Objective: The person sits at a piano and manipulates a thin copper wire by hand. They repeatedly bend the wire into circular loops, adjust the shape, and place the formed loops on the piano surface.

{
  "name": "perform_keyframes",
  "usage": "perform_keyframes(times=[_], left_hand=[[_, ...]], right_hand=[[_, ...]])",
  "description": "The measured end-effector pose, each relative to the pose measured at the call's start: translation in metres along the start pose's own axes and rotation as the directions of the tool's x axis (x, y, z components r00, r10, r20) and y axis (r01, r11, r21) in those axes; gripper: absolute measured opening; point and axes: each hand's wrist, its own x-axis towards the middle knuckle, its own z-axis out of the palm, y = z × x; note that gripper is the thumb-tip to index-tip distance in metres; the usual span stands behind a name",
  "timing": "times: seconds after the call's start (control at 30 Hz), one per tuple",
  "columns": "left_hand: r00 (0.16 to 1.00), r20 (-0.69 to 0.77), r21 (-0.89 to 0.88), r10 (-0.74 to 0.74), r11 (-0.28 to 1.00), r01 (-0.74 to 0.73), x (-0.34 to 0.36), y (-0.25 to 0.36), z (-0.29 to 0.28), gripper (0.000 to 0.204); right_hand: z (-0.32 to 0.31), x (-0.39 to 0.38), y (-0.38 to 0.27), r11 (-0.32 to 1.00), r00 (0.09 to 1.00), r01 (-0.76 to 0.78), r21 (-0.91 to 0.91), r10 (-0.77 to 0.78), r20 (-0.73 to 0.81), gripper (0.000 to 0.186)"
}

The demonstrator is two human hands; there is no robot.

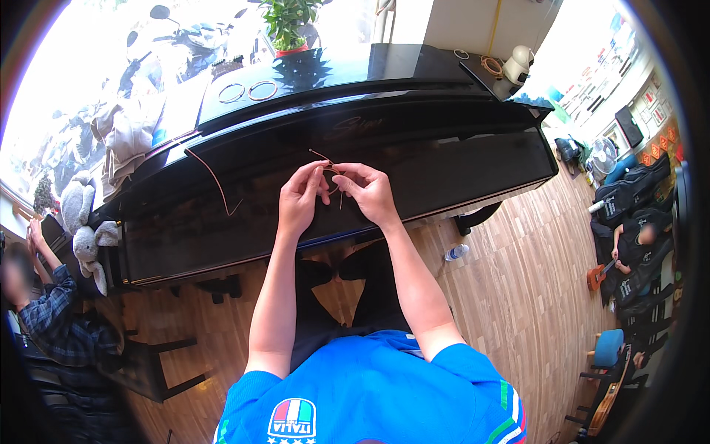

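Over the black piano's (444, 159) closed lid, both my hands meet at chest height around a thin copper-coloured wire (319, 155). It is bent into a small loop, with one loose end sticking up and another hanging down. My left hand (299, 198) pinches the loop's left side between thumb and fingertips. On its right side, the thumb and fingers of my right hand (372, 195) are closed on it too. The fingers hide part of the loop. A second copper-coloured wire (217, 183) lies in a loose curve on the piano, left of my hands.
Two wire rings (231, 93) lie on the piano top, near a potted plant (290, 26). At the right end stand a white device (518, 64) and a wire coil (492, 66). Grey plush toys (86, 237) and a person (52, 303) are left. A bottle (456, 252) is on the floor.
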Motion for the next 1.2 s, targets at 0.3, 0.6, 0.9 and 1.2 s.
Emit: perform_keyframes(times=[0.3,0.6,0.9,1.2], left_hand=[[0.995,-0.048,0.011,-0.085,0.996,0.086,-0.001,0.001,0.005,0.021],[0.979,-0.192,-0.099,-0.074,0.994,0.056,0.001,0.002,0.007,0.022],[1.000,-0.006,0.006,0.014,1.000,-0.014,-0.001,0.002,-0.001,0.027],[0.996,-0.049,-0.051,-0.070,0.996,0.068,0.000,-0.003,-0.004,0.020]], right_hand=[[-0.002,0.003,0.008,0.999,0.999,0.034,0.033,-0.035,0.037,0.013],[-0.006,0.003,0.007,0.989,0.996,-0.024,0.145,0.012,0.084,0.013],[-0.005,0.002,0.003,0.995,1.000,0.017,0.101,-0.015,-0.019,0.028],[-0.007,0.003,0.004,0.995,0.999,-0.015,0.101,0.019,-0.035,0.026]])
